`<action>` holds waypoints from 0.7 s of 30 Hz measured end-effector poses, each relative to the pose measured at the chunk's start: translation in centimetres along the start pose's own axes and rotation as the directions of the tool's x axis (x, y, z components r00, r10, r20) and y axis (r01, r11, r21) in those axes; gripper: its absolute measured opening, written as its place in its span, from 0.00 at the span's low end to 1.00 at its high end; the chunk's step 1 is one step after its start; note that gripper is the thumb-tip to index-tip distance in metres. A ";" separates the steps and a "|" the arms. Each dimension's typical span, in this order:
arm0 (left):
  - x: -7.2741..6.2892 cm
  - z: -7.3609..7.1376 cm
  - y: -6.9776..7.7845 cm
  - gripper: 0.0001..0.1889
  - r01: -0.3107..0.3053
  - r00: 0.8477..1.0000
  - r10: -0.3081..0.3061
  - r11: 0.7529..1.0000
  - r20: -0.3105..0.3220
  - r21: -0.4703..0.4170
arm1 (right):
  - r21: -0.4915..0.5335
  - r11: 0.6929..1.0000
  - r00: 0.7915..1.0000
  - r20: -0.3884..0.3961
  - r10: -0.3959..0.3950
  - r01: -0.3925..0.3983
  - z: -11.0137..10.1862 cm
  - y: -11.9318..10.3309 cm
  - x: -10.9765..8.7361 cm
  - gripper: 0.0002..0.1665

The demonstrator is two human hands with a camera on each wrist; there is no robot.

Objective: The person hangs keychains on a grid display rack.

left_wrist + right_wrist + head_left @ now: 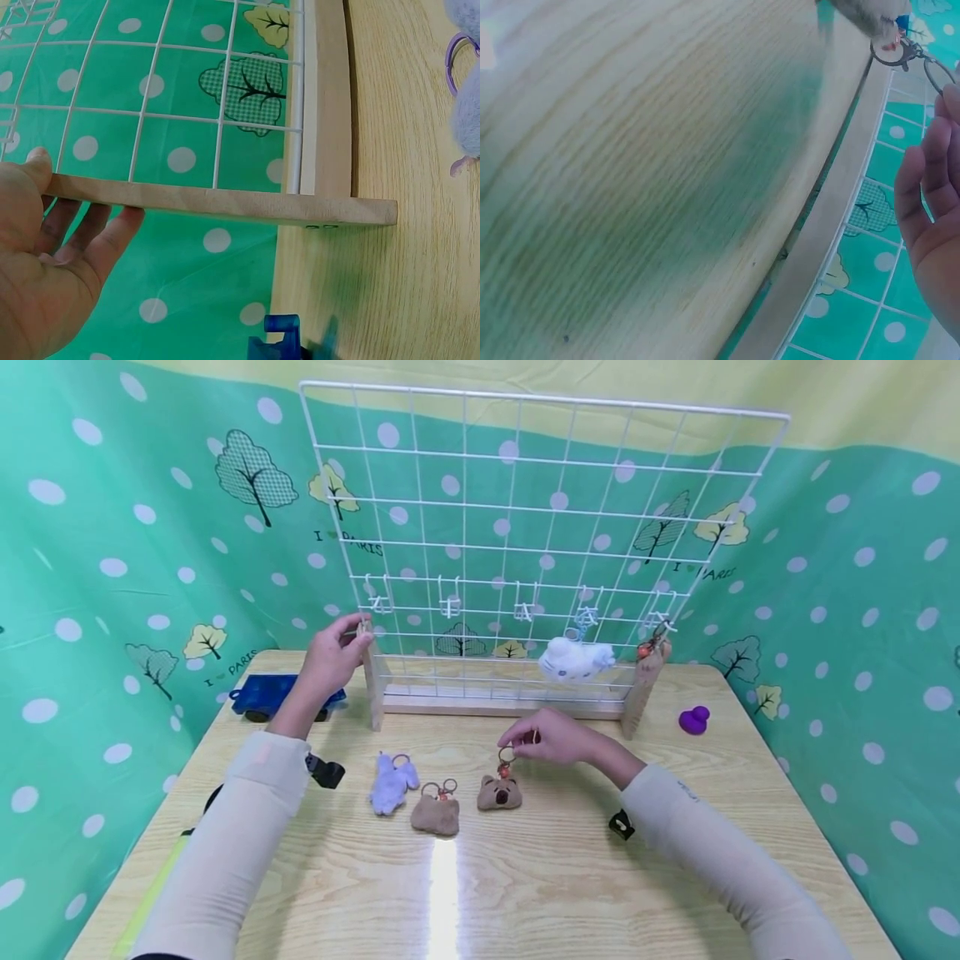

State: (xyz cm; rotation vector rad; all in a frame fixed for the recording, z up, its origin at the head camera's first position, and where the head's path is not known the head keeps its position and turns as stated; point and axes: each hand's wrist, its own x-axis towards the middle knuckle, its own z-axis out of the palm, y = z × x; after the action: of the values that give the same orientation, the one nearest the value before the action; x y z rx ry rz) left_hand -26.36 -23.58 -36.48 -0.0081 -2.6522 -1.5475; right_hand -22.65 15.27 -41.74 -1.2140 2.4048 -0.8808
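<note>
My left hand [330, 656] grips the left wooden side post [372, 681] of a white wire grid rack, its thumb and fingers on either side in the left wrist view. My right hand [551, 739] pinches the metal ring [506, 753] of a brown bear plush keychain [499, 794], whose face points toward me, just in front of the rack's wooden base [502, 704]. A second brown plush keychain [437, 816] lies on the table, its face not showing. Beside it is a lavender plush keychain [388, 785]. In the right wrist view, the ring and clasp [907, 54] show at the fingertips.
Several wire hooks [451, 607] line the grid. One carries a white plush [573, 662]; at the right end hangs another keychain [651, 649], partly hidden. A blue toy vehicle [262, 695] stands behind my left arm, a purple knob-shaped object [694, 720] at right.
</note>
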 end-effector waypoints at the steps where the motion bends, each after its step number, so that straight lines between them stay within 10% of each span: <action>1: 0.0 0.0 0.1 0.27 -0.002 1.000 0.002 1.000 0.000 0.003 | -0.002 1.000 1.000 -0.008 -0.003 0.003 -0.1 0.0 0.0 0.13; 21: 0.0 0.0 0.0 0.28 0.005 1.000 -0.005 1.000 0.000 0.003 | 0.062 0.998 0.964 -0.265 -0.014 0.032 -2.3 -0.7 0.3 0.12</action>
State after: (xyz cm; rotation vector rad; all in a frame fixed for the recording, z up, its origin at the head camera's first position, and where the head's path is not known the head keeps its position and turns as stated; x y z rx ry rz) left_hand -26.40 -23.59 -36.46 -0.0015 -2.6563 -1.5445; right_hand -23.59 15.61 -39.58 -1.1660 2.5453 -1.1874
